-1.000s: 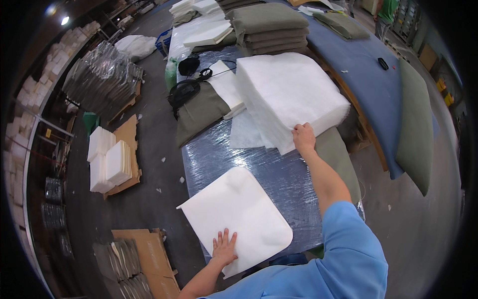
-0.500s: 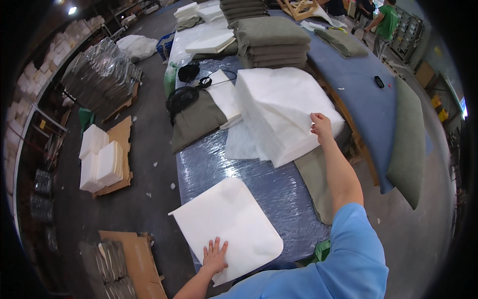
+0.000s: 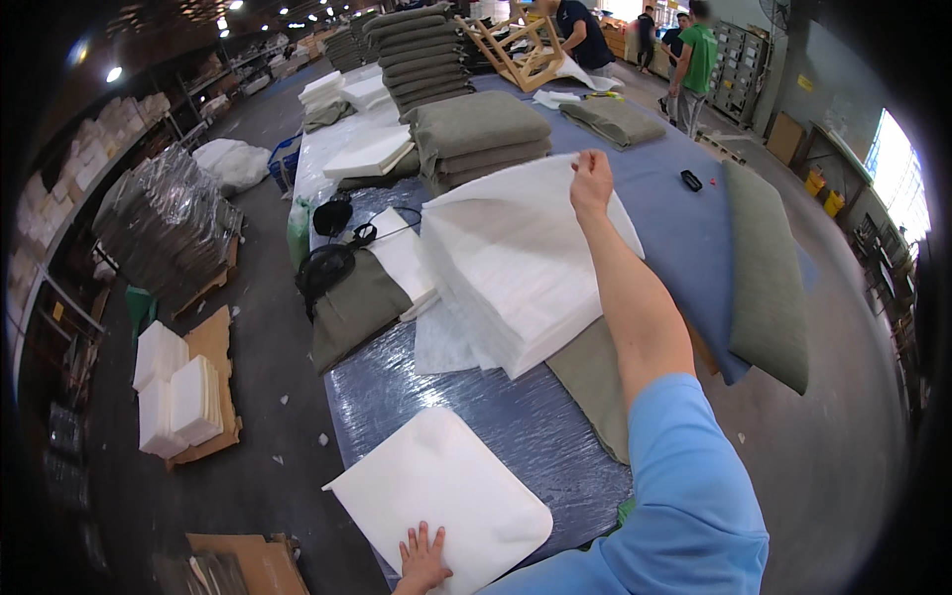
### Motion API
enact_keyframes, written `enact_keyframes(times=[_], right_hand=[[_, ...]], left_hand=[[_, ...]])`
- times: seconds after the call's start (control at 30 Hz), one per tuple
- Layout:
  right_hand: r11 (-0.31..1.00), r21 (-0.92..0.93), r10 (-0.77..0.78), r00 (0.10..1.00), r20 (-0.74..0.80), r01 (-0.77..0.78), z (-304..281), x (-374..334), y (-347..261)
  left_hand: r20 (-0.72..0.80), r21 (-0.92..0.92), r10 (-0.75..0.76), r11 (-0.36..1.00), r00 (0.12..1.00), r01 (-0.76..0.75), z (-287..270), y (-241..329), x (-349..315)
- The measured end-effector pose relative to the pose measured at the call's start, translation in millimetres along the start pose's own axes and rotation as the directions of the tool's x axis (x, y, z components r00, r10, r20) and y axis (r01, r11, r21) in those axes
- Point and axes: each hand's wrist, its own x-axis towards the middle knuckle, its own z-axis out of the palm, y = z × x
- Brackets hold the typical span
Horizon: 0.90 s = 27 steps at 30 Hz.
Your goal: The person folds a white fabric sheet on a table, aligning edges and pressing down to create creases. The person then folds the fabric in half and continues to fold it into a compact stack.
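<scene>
My left hand (image 3: 424, 561) lies with fingers spread on a white foam cushion pad (image 3: 446, 486) with rounded corners. The pad rests on the near end of a table wrapped in shiny plastic film (image 3: 372, 402). My right arm reaches forward, and my right hand (image 3: 592, 178) pinches the far right corner of a white wadding sheet (image 3: 516, 223). That corner is lifted above the stack of white wadding (image 3: 545, 327) beneath. Thin, see-through edges of sheets (image 3: 444, 342) hang out at the stack's left. A grey-green fabric piece (image 3: 595, 382) lies partly under the stack.
Folded grey-green covers (image 3: 476, 129) stand in piles behind the wadding. A black headset-like device (image 3: 325, 268) sits on fabric at left. A blue-covered table (image 3: 650, 203) adjoins on the right, with a long green cushion (image 3: 769, 288) at its edge. Other people (image 3: 694, 64) stand far off.
My right hand has moved farther forward, raising the top wadding sheet's corner. My left hand stays flat on the foam pad. The view has tilted up, showing more of the room.
</scene>
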Motion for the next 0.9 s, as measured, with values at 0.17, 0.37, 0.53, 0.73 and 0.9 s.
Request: enact_keyframes(times=[0.17,0.37,0.53,0.73,0.9], right_hand=[[0.977,0.101,-0.19,0.982,-0.017,0.19,14.3,-8.3,-89.1],[0.941,0.115,-0.327,0.943,0.064,0.319,-24.1,-92.9,-168.1],[0.926,0.148,-0.348,0.937,-0.026,0.348,-77.1,-160.2,-190.4],[0.904,-0.131,-0.427,0.883,-0.194,0.408,-191.8,-182.3,-251.2],[0.878,-0.019,-0.467,0.849,-0.246,0.478,-254.6,-239.4,-354.6]], left_hand=[[0.031,0.019,-0.01,1.0,0.999,0.009,8.3,-7.1,-0.1],[0.042,-0.03,0.012,1.0,0.999,-0.01,21.8,-24.0,0.8],[0.018,-0.025,0.059,0.998,0.998,-0.058,31.7,-32.7,4.2],[0.011,-0.003,0.248,0.969,0.969,-0.248,23.0,-42.4,0.3],[-0.08,-0.404,0.537,0.752,0.84,-0.52,-8.9,-74.3,-7.3]])
